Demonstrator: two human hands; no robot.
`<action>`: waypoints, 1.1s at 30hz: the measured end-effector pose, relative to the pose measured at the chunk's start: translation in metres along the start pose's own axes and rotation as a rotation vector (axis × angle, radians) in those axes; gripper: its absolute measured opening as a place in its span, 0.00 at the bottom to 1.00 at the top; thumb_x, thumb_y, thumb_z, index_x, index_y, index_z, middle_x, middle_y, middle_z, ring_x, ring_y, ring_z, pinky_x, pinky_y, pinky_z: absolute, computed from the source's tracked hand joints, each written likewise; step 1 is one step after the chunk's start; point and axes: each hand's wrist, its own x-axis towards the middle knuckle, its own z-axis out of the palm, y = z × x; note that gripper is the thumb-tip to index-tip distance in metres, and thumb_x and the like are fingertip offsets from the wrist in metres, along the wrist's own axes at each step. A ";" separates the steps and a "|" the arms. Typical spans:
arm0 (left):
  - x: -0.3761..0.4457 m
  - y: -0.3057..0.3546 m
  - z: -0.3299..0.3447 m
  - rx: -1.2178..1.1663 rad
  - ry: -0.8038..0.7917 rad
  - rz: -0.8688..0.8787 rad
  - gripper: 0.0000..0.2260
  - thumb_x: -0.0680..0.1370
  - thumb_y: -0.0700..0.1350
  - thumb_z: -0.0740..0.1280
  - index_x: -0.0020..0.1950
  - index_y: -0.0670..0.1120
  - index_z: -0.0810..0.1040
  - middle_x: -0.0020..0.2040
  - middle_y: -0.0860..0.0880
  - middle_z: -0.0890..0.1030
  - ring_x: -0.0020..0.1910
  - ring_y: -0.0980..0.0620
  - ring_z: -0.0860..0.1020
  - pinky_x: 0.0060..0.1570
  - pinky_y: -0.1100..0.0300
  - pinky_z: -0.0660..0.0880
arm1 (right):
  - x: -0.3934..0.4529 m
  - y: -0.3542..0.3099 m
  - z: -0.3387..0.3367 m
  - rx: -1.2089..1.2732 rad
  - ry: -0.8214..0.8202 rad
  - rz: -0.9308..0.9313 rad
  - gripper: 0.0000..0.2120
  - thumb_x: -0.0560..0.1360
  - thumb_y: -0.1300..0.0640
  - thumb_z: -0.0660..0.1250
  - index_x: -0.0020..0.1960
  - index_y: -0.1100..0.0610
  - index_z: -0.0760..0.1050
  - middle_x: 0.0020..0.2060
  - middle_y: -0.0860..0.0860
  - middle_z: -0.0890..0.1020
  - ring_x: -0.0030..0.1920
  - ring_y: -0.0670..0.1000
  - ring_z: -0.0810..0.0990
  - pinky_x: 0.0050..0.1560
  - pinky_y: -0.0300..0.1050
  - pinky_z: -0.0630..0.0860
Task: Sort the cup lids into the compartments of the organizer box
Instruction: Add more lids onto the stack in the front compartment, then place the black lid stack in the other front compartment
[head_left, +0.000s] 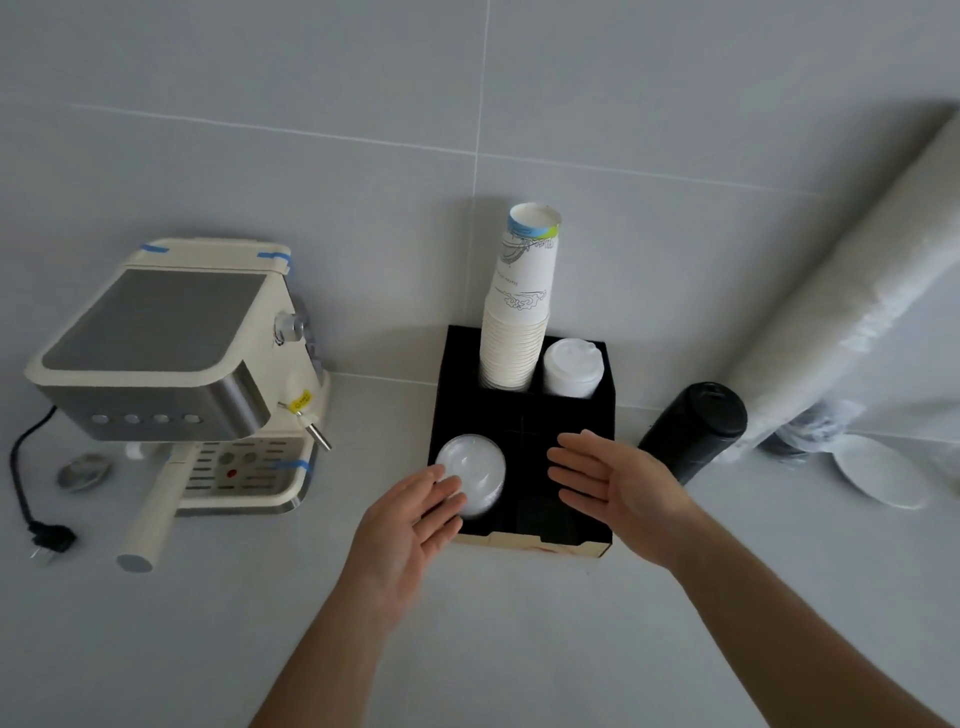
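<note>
On the pale counter (519, 649) against a grey tiled wall (311, 104), both hands, left (410, 525) and right (618, 483), spread flat-fingered over the organizer box (602, 410).

Clear lids (471, 470) stacked in black organizer's (524, 415) front-left compartment

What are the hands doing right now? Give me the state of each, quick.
Left hand: open, fingers straight, fingertips at the clear lids in the organizer box, gripping nothing.
Right hand: open, fingers straight, over the box, holding nothing.
</note>
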 end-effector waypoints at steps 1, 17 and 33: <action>-0.001 -0.001 0.005 0.008 -0.003 -0.003 0.09 0.80 0.44 0.62 0.56 0.43 0.80 0.55 0.42 0.84 0.56 0.45 0.81 0.62 0.48 0.74 | -0.005 -0.002 -0.006 0.019 0.015 -0.007 0.15 0.82 0.52 0.60 0.64 0.55 0.77 0.59 0.53 0.84 0.60 0.53 0.81 0.66 0.53 0.74; -0.009 -0.045 0.096 0.076 -0.069 -0.066 0.12 0.80 0.45 0.62 0.61 0.43 0.78 0.56 0.42 0.84 0.56 0.44 0.82 0.55 0.50 0.76 | -0.048 -0.022 -0.140 0.247 0.218 -0.055 0.17 0.81 0.52 0.60 0.64 0.60 0.77 0.58 0.56 0.85 0.60 0.56 0.82 0.60 0.56 0.76; 0.005 -0.093 0.191 0.139 -0.047 -0.078 0.12 0.80 0.45 0.62 0.60 0.43 0.78 0.57 0.42 0.83 0.56 0.46 0.81 0.55 0.51 0.76 | -0.046 -0.019 -0.242 0.371 0.245 -0.028 0.16 0.81 0.53 0.61 0.62 0.61 0.78 0.57 0.57 0.85 0.60 0.58 0.82 0.60 0.57 0.76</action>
